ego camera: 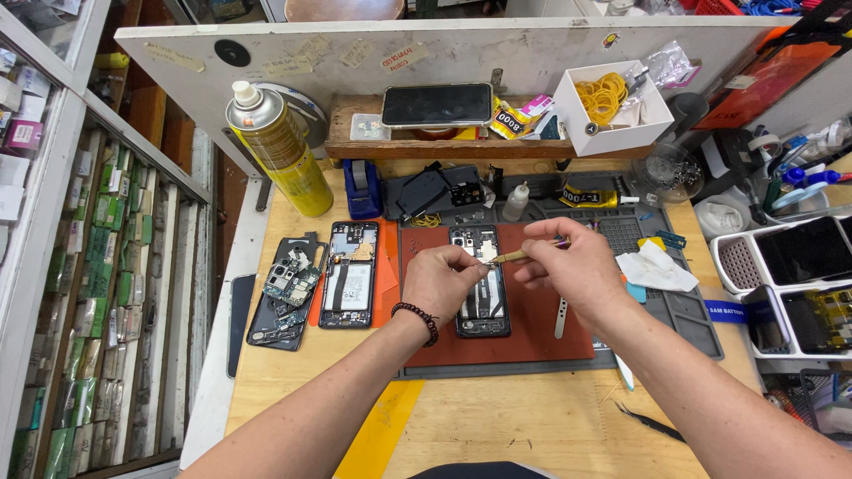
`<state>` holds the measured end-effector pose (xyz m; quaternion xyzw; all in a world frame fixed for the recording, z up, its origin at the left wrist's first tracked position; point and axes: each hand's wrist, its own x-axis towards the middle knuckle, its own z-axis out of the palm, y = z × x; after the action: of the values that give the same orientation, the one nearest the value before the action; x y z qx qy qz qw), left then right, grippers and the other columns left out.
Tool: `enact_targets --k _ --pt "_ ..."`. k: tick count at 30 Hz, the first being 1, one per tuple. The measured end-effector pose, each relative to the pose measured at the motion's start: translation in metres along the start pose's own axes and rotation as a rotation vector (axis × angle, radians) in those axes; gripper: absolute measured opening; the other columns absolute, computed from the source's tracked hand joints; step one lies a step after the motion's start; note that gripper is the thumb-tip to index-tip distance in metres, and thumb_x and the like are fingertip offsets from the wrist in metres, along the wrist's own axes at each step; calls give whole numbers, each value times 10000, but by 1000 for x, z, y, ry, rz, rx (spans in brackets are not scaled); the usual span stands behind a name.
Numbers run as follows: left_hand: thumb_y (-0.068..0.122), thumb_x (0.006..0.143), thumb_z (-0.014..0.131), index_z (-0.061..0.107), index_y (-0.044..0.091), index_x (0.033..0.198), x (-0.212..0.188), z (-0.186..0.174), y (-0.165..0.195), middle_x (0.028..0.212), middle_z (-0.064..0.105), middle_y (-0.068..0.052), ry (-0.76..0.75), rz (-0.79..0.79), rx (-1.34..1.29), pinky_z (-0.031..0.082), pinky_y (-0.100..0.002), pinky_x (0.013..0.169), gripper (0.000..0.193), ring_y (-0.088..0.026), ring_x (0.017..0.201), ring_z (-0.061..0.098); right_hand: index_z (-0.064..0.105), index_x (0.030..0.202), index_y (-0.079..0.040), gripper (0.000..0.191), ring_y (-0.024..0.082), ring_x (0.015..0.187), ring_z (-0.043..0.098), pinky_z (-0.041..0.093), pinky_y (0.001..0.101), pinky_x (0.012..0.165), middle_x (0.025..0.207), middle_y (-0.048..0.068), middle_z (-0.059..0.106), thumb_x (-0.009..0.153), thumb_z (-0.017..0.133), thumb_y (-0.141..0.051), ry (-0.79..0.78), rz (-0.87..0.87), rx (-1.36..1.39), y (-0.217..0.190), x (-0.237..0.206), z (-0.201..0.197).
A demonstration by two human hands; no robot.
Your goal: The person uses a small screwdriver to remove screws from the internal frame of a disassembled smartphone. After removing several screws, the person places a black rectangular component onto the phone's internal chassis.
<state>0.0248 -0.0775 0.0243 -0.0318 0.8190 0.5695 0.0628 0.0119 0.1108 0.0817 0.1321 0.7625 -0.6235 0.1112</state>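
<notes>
An opened black phone (482, 306) lies on a red mat (532, 328) in the middle of the bench. My left hand (441, 282) rests on the phone's left edge and pins it down with its fingers. My right hand (568, 266) grips a thin brush-like tool (524, 255) whose tip touches the phone's upper part near a small white piece. A beaded bracelet sits on my left wrist.
Two more opened phones (351, 275) and a loose circuit board (288, 284) lie left of the mat. A yellow spray can (280, 151), a blue tape dispenser (362, 191), a white box of rubber bands (608, 102), a white cloth (655, 269), tweezers (648, 421) and trays (790, 275) surround the work.
</notes>
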Motion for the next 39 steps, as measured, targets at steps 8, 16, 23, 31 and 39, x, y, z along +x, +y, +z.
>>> enact_targets --k 8,16,23,31,39 --pt "240 830 793 795 79 840 0 1 0 735 761 -45 -19 -20 80 564 -316 611 161 -138 625 700 636 1160 -15 252 169 706 732 583 289 586 914 114 735 920 643 -88 22 2 -46 2 -2 1" --pt "219 823 769 801 78 824 -1 4 -2 758 769 -83 -45 21 175 576 -346 652 145 -198 659 732 644 1186 -12 286 176 739 753 603 296 597 943 97 726 912 646 -92 -38 -101 -196 6 -5 -2" --pt "228 819 773 811 91 867 -10 5 1 795 778 -94 -81 41 202 593 -358 706 150 -222 714 750 634 1204 -20 317 176 826 770 626 295 684 1011 125 785 890 631 -58 -190 -130 -218 7 4 -9" --pt "159 849 686 640 177 1352 -7 1 19 1006 753 -179 -147 120 537 564 -450 847 505 -341 946 722 654 1167 -33 271 137 880 772 603 293 782 1049 87 778 898 620 -52 53 -349 -492 3 27 -12" --pt "40 906 548 554 110 1388 26 12 37 1069 741 -188 -290 169 883 590 -468 839 487 -342 1027 718 687 1147 -89 272 201 829 719 570 345 805 1039 44 779 876 685 -107 117 -398 -704 0 47 -2"
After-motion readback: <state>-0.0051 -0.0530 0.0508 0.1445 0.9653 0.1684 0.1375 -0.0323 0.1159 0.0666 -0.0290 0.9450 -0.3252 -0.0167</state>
